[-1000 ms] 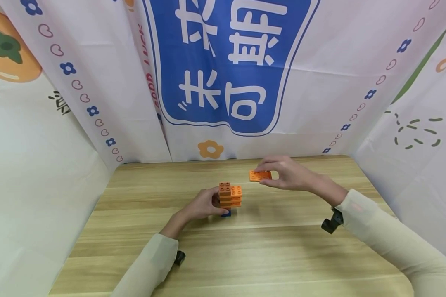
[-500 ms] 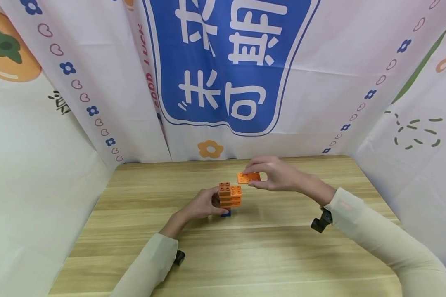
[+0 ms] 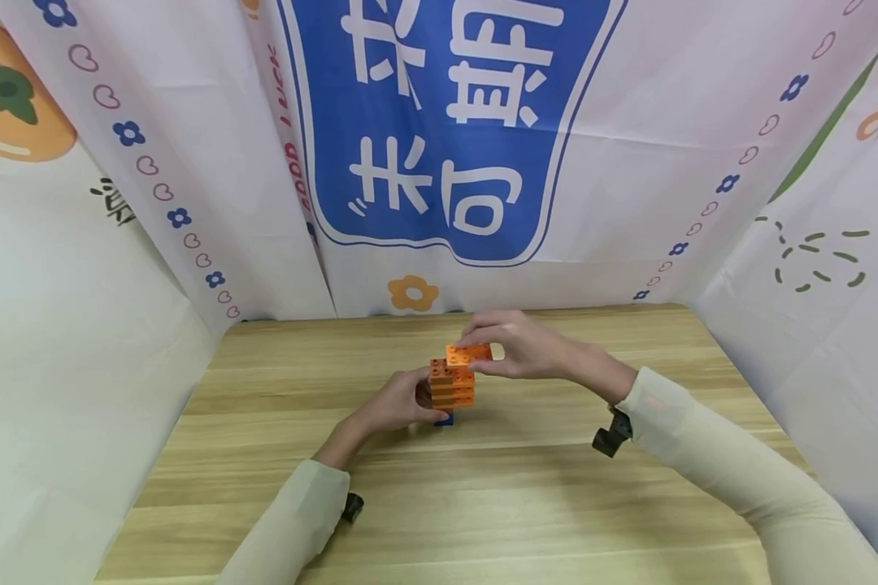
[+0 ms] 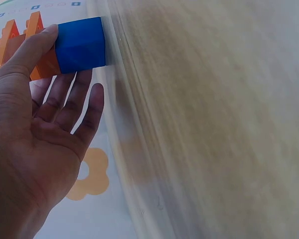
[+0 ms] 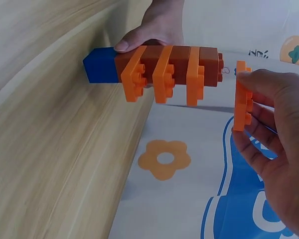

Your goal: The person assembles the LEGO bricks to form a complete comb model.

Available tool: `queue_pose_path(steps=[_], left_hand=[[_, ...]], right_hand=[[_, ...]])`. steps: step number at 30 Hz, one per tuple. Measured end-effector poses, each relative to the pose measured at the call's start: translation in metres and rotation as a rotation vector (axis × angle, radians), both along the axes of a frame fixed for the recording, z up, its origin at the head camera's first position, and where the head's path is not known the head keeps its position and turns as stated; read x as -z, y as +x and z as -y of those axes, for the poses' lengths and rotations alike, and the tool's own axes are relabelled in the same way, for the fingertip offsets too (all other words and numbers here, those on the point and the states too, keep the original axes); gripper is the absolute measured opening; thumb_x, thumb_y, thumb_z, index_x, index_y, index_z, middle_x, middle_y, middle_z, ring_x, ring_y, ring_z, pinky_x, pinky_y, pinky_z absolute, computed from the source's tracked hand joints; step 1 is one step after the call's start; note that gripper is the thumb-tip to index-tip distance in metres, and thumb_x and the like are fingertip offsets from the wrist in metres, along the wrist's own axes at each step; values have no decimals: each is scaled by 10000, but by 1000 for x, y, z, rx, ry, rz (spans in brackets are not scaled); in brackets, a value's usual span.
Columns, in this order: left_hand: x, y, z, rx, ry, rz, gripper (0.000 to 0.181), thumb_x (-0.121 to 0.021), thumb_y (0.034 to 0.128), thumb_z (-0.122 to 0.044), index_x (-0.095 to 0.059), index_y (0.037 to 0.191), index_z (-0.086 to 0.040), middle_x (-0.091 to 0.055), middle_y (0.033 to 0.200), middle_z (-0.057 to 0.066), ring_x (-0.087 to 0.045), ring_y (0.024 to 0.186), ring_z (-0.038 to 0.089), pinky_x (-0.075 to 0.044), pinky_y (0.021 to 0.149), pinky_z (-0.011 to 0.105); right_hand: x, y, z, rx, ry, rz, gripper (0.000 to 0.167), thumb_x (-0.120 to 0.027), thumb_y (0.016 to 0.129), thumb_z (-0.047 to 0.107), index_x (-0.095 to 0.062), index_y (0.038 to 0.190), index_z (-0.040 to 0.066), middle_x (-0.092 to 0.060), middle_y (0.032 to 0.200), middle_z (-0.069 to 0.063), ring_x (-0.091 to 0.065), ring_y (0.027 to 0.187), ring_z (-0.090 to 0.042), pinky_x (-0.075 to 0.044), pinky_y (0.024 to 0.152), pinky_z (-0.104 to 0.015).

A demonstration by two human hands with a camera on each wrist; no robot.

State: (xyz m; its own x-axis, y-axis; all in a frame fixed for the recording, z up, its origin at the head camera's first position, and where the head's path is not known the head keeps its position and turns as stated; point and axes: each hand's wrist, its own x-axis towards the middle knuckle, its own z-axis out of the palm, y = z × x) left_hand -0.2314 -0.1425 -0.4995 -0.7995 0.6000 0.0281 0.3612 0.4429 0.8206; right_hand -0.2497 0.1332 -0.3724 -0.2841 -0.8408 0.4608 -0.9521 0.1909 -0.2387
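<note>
A tower of toy building bricks (image 5: 179, 64) stands upright on the table, a blue brick (image 4: 82, 45) at its foot. Above that, brown bricks alternate with orange plates that jut out to one side; a studded brown brick (image 5: 209, 67) tops it. My left hand (image 3: 395, 402) grips the tower low down, its thumb on the brown brick just over the blue one. Between thumb and fingers, my right hand (image 3: 515, 345) pinches a loose orange plate (image 5: 240, 99), which hovers over the tower's top. A small gap between plate and tower shows in the right wrist view.
The wooden table (image 3: 556, 496) carries the tower near its back edge. Behind it hangs a white printed cloth (image 3: 644, 146) with a blue panel, and similar cloth walls stand at both sides.
My right hand has moved left with the orange plate, from beside the tower to just above its top. The left hand and the tower have stayed in place.
</note>
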Motion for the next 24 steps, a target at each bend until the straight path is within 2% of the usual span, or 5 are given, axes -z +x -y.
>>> queue_pose_path(steps=[6,24], left_hand=[[-1,0,0,17,12,-7,527,-872,904,-165,-630,1364,-79,-737,1120,11,-696,939,138,-600,831,291],[0,0,0,18,16,-8,525,-869,907,-169,-626,1364,-79,-735,1128,15,-693,948,142,-600,844,303]], right_hand=[[1,0,8,-2,13,6,264,-858,901,114,-797,1145,34,-738,1103,-84,-695,969,-184,-607,866,-306],[8,1,19,-4,31,2,269,-862,903,127,-798,1148,35,-727,1091,-75,-687,1003,-184,-596,900,-286]])
